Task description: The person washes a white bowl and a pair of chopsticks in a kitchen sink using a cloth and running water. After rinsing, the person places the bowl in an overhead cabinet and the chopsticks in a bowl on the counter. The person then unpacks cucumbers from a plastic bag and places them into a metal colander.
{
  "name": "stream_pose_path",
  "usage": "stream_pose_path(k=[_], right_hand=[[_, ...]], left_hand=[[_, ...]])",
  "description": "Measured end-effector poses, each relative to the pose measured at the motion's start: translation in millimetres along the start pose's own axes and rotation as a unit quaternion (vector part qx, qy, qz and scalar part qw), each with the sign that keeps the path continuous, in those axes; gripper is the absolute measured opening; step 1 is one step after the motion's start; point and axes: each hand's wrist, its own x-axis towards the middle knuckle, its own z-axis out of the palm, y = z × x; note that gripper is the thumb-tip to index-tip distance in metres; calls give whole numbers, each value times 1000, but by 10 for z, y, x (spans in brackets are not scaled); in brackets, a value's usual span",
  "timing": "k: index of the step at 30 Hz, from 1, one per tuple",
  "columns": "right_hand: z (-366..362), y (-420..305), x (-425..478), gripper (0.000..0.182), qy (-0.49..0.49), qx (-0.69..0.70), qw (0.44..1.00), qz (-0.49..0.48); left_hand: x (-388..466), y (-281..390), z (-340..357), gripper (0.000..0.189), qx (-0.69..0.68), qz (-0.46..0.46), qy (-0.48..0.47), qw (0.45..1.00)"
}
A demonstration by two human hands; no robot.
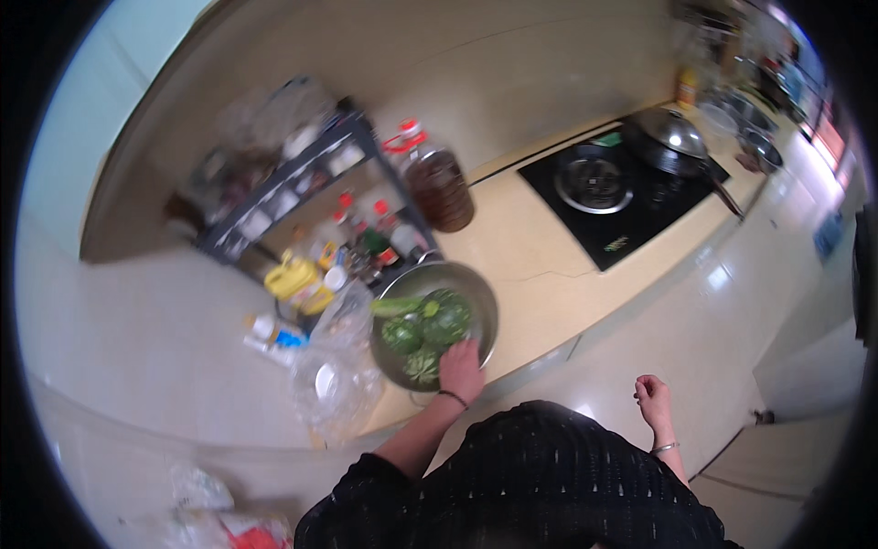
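A wide metal bowl [488, 309] stands on the counter in front of me, to the left. In it lie several green vegetables: a large round, mottled squash or melon [447, 317], a smaller round one [401, 335], a pale-streaked one [420, 366] and a long light-green piece [394, 307]. My left hand [462, 370] reaches over the bowl's near rim, its fingertips inside beside the vegetables; whether it grips anything is hidden. Away from the counter, my right hand [653, 400] hangs over the floor with curled fingers and nothing visible in it.
Left of the bowl are crumpled clear plastic bags [336, 384] and a dark rack [398, 199] with bottles. A large jug of brown liquid [439, 185] stands behind. Rightward, a black cooktop [597, 237] carries a lidded pan [669, 147], its handle pointing over the front edge.
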Motion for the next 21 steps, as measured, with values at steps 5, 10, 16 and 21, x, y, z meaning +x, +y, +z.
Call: stream_pose_path(k=[5, 10, 16, 21], right_hand=[[289, -535, 134, 13, -90, -38, 995, -37], [709, -890, 307, 16, -182, -45, 979, -85], [1413, -1440, 375, 33, -293, 103, 951, 0], [1692, -1608, 414, 41, -304, 151, 936, 97]], left_hand=[[-162, -71, 205, 31, -39, 66, 38, 996], [-163, -90, 182, 33, -87, 74, 32, 993], [-308, -73, 174, 34, -155, 128, -19, 979], [-284, -69, 131, 34, -175, 194, -64, 963]])
